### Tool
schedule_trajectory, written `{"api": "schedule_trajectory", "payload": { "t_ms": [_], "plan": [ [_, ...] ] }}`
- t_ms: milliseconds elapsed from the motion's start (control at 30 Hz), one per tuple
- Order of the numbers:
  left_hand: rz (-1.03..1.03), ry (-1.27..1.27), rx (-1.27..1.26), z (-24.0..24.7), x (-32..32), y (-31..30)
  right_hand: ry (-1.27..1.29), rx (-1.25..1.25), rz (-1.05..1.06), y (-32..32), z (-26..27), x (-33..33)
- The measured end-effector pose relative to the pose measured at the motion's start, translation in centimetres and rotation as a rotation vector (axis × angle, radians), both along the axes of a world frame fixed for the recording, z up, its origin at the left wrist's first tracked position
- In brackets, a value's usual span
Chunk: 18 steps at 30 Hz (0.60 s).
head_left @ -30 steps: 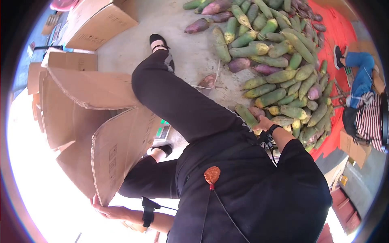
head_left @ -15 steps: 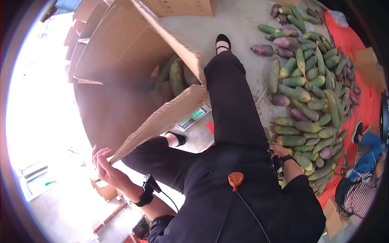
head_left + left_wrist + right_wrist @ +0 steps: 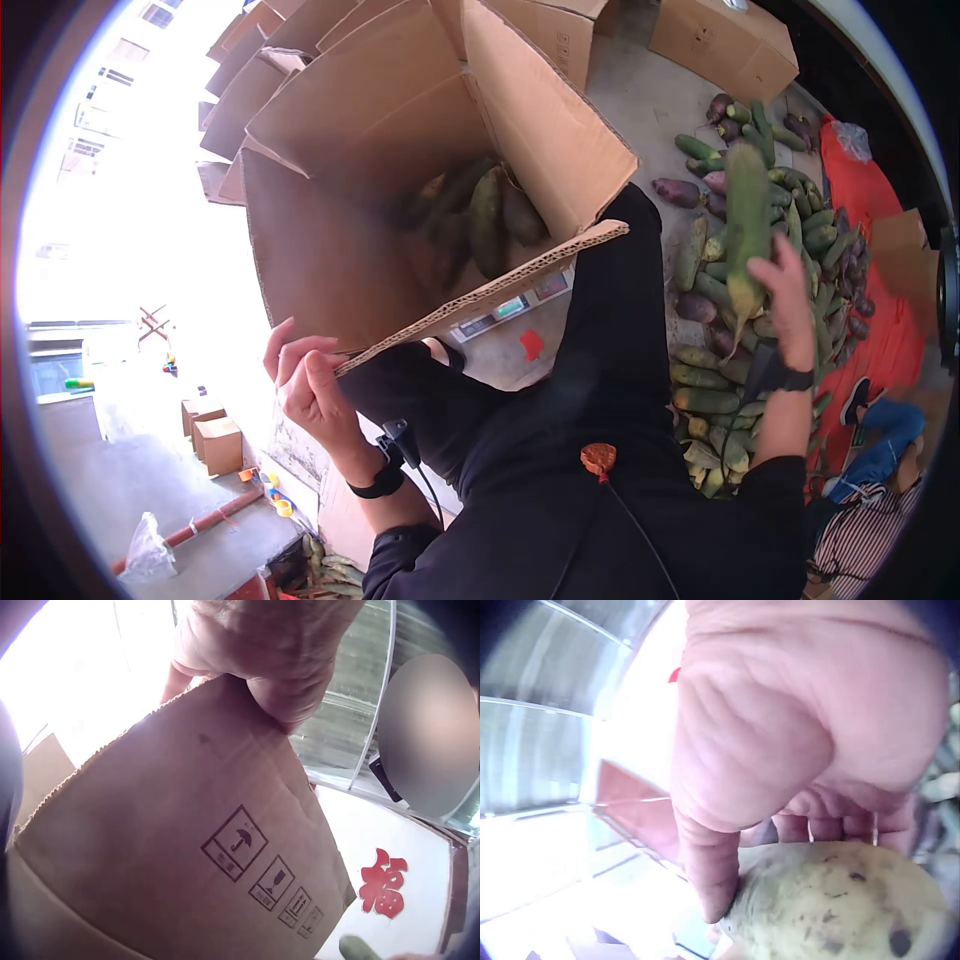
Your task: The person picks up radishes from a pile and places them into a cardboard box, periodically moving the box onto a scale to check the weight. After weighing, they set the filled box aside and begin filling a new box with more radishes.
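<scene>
My left hand (image 3: 318,392) pinches the upper edge of a tall cardboard box (image 3: 310,255), thumb on one side of its flap and fingers on the other. In the left wrist view the flap (image 3: 165,832) shows printed handling marks. Several dark green radishes (image 3: 487,222) lie at the bottom of the box. On the right, my right hand (image 3: 790,310) grips a long green radish (image 3: 748,215), raised above the pile. Seen from the right wrist, thumb and fingers span the pale, spotted end of that radish (image 3: 836,904).
A pile of green and purple radishes (image 3: 703,400) spreads over the floor and a red sheet (image 3: 880,350). Under the box is a scale with a lit display (image 3: 511,307). More cardboard boxes (image 3: 727,45) stand behind. A person in a striped top (image 3: 865,540) is at the lower right.
My right hand has lifted a green radish up off the pile. The box's opening has turned into view, showing the radishes inside, while my left hand stays at its edge.
</scene>
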<state>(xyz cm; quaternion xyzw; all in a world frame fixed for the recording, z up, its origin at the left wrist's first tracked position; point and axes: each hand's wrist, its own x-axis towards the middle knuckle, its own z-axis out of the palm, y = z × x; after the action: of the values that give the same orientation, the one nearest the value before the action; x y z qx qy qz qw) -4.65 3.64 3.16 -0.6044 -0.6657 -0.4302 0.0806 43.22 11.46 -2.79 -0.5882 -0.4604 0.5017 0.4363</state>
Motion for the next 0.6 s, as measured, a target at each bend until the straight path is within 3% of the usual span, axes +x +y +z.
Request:
{"api": "schedule_trajectory", "payload": {
  "t_ms": [133, 233, 300, 400, 467, 533, 600],
  "plan": [
    [-0.026, -0.007, 0.012, 0.0, -0.1, -0.1, -0.069, 0.218, 0.196, 4.7, 10.6, -6.5],
    [-0.035, -0.009, 0.010, 0.0, -0.1, -0.1, -0.061, 0.350, 0.399, 7.8, 14.2, -11.7],
    [-0.017, 0.000, 0.011, 0.0, -0.1, -0.3, -0.016, 0.163, 0.617, 9.6, 15.9, -15.1],
    [-0.009, -0.008, -0.005, -0.1, 0.0, -0.4, 0.053, 0.142, 0.754, 11.7, 14.2, -20.0],
    [0.002, -0.030, 0.010, -0.2, 0.2, -0.3, -0.275, 0.348, 0.672, 12.5, 12.4, -21.6],
    [-0.012, -0.016, 0.004, -0.3, 0.1, -0.3, -0.390, 0.564, 0.646, 12.2, 11.2, -21.3],
    [-0.006, 0.003, -0.010, -0.1, 0.0, -0.4, -0.513, 0.578, 0.702, 11.7, 10.6, -19.5]
  ]
}}
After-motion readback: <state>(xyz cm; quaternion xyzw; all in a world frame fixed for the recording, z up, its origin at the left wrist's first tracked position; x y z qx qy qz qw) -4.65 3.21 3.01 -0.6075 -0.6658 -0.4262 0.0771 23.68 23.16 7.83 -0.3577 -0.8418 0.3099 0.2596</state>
